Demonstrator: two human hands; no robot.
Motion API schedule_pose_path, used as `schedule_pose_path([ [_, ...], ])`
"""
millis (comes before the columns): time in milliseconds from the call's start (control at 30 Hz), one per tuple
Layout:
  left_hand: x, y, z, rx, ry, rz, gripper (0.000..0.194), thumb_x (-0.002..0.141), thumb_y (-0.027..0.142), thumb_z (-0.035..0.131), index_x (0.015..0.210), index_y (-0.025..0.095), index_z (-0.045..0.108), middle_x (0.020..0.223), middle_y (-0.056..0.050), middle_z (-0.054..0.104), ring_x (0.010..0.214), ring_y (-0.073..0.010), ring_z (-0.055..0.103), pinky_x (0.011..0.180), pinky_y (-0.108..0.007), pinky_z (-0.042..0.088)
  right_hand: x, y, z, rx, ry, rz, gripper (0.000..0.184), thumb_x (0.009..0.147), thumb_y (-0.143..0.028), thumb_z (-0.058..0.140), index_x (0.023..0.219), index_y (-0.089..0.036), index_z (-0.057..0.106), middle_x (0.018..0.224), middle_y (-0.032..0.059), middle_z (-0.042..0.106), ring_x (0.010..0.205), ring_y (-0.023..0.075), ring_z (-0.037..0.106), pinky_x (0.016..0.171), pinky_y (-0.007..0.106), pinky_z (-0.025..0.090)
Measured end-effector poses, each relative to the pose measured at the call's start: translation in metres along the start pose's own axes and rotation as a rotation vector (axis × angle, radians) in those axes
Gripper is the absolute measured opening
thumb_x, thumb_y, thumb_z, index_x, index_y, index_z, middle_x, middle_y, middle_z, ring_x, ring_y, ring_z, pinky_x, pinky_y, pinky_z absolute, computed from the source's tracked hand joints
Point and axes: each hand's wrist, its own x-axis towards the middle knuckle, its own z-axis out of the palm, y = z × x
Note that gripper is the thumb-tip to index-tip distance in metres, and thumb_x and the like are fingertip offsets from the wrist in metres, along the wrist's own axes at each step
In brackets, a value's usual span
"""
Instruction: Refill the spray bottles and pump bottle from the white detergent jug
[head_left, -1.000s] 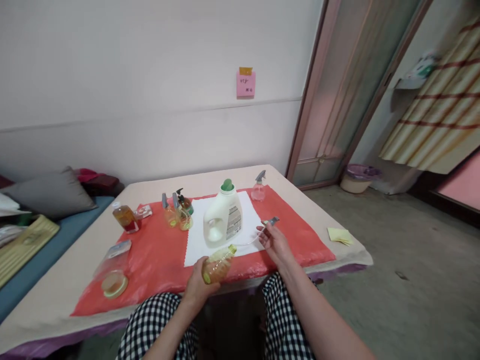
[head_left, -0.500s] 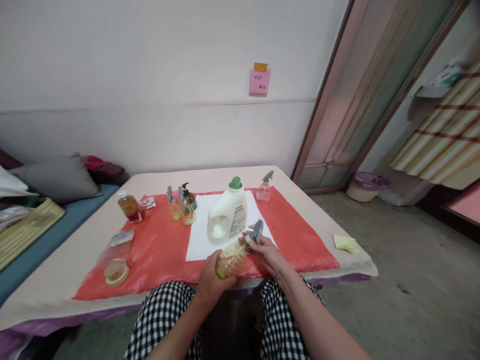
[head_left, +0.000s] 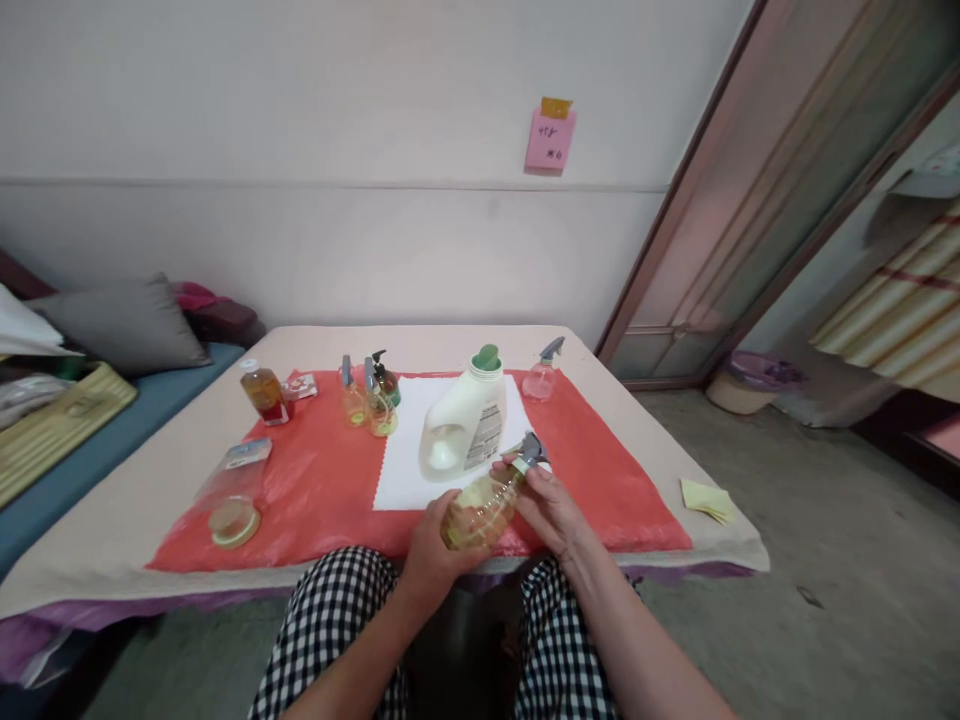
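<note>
My left hand [head_left: 433, 555] is wrapped round the body of a small clear bottle of yellow liquid [head_left: 480, 505], held tilted over the near table edge. My right hand [head_left: 550, 508] is closed on the grey spray head [head_left: 529, 452] at the bottle's neck. Just behind stands a white detergent jug [head_left: 459, 430] with a green cap on a white cloth [head_left: 405, 460].
A red sheet [head_left: 315, 490] covers the table. On it stand two small spray bottles [head_left: 369, 398], a dark pump bottle [head_left: 385, 380], an amber bottle [head_left: 264, 392], a clear spray bottle [head_left: 543, 372] and a lying clear container [head_left: 231, 497]. Yellow notes [head_left: 706, 498] lie at the right edge.
My right hand brought the grey spray head with its tube from the cloth to the bottle's mouth and now holds it seated at the neck. The camera view shifted slightly left.
</note>
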Motion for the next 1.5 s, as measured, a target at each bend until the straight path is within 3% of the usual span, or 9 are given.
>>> schedule_pose_path([
  [100, 0.0, -0.004, 0.0, -0.094, -0.073, -0.034, 0.077, 0.062, 0.039, 0.082, 0.129, 0.017, 0.052, 0.117, -0.01, 0.066, 0.105, -0.0285, 0.063, 0.092, -0.042, 0.052, 0.001, 0.001, 0.001, -0.003, -0.004, 0.008, 0.043, 0.06, -0.046, 0.088, 0.094, -0.023, 0.075, 0.098, 0.0066, 0.077, 0.102, 0.0265, 0.067, 0.09, 0.038, 0.049],
  [433, -0.002, -0.017, 0.016, 0.788, 0.384, 0.569, 0.06, 0.086, 0.028, 0.066, 0.139, 0.021, 0.04, 0.129, -0.015, 0.048, 0.123, -0.0305, 0.049, 0.103, -0.052, 0.046, 0.005, 0.01, 0.008, 0.029, 0.068, 0.021, 0.039, 0.065, -0.047, 0.085, 0.093, -0.023, 0.074, 0.104, 0.0061, 0.076, 0.102, 0.0263, 0.068, 0.086, 0.039, 0.054],
  [667, 0.008, 0.004, 0.018, 0.035, 0.214, 0.067, 0.084, 0.069, 0.045, 0.081, 0.138, 0.022, 0.038, 0.123, -0.012, 0.058, 0.112, -0.0289, 0.06, 0.099, -0.045, 0.049, 0.006, 0.01, 0.003, 0.036, 0.107, -0.007, 0.038, 0.066, -0.045, 0.086, 0.093, -0.023, 0.073, 0.105, 0.0071, 0.076, 0.099, 0.0258, 0.07, 0.071, 0.031, 0.054],
  [767, 0.008, 0.016, 0.009, -0.467, -0.008, -0.217, 0.074, 0.083, 0.063, 0.061, 0.141, 0.022, 0.037, 0.117, -0.012, 0.066, 0.097, -0.0236, 0.068, 0.085, -0.036, 0.054, 0.003, 0.008, 0.002, 0.035, 0.116, -0.022, 0.039, 0.065, -0.045, 0.086, 0.094, -0.023, 0.073, 0.106, 0.0078, 0.076, 0.102, 0.0269, 0.069, 0.074, 0.033, 0.054],
  [867, 0.006, 0.017, 0.003, -0.566, -0.18, -0.492, 0.073, 0.085, 0.074, 0.046, 0.127, 0.015, 0.052, 0.093, -0.012, 0.071, 0.067, -0.0184, 0.067, 0.062, -0.029, 0.053, 0.002, 0.007, 0.002, 0.036, 0.12, -0.037, 0.039, 0.063, -0.044, 0.087, 0.093, -0.023, 0.073, 0.104, 0.0076, 0.076, 0.104, 0.027, 0.068, 0.08, 0.035, 0.054],
  [1000, 0.004, 0.008, 0.006, -0.203, -0.048, -0.178, 0.074, 0.075, 0.053, 0.073, 0.135, 0.021, 0.044, 0.114, -0.011, 0.066, 0.09, -0.0228, 0.068, 0.08, -0.038, 0.056, 0.004, 0.009, 0.0, 0.051, 0.138, -0.044, 0.037, 0.063, -0.044, 0.087, 0.091, -0.023, 0.074, 0.099, 0.0053, 0.077, 0.096, 0.0232, 0.07, 0.079, 0.033, 0.055],
  [1133, 0.002, 0.008, 0.012, 0.105, 0.123, 0.221, 0.077, 0.07, 0.041, 0.08, 0.136, 0.023, 0.046, 0.144, -0.014, 0.045, 0.138, -0.032, 0.04, 0.116, -0.051, 0.03, 0.006, 0.009, -0.001, 0.057, 0.145, -0.042, 0.035, 0.065, -0.045, 0.086, 0.09, -0.023, 0.074, 0.098, 0.0046, 0.077, 0.086, 0.0199, 0.07, 0.071, 0.03, 0.055],
  [1367, 0.004, 0.019, 0.006, -0.568, -0.18, -0.442, 0.082, 0.083, 0.075, 0.049, 0.14, 0.016, 0.04, 0.115, -0.017, 0.068, 0.078, -0.0204, 0.07, 0.065, -0.031, 0.055, 0.003, 0.004, -0.002, 0.047, 0.156, -0.056, 0.037, 0.063, -0.045, 0.087, 0.09, -0.024, 0.074, 0.099, 0.0037, 0.077, 0.091, 0.0218, 0.07, 0.078, 0.033, 0.056],
  [1500, 0.0, 0.016, 0.007, -0.36, -0.085, -0.11, 0.087, 0.072, 0.051, 0.078, 0.143, 0.02, 0.039, 0.135, -0.015, 0.059, 0.111, -0.0262, 0.064, 0.09, -0.036, 0.054, 0.005, 0.005, -0.003, 0.03, 0.151, -0.047, 0.036, 0.066, -0.047, 0.085, 0.089, -0.022, 0.074, 0.096, 0.0058, 0.078, 0.093, 0.0246, 0.07, 0.085, 0.037, 0.055],
])
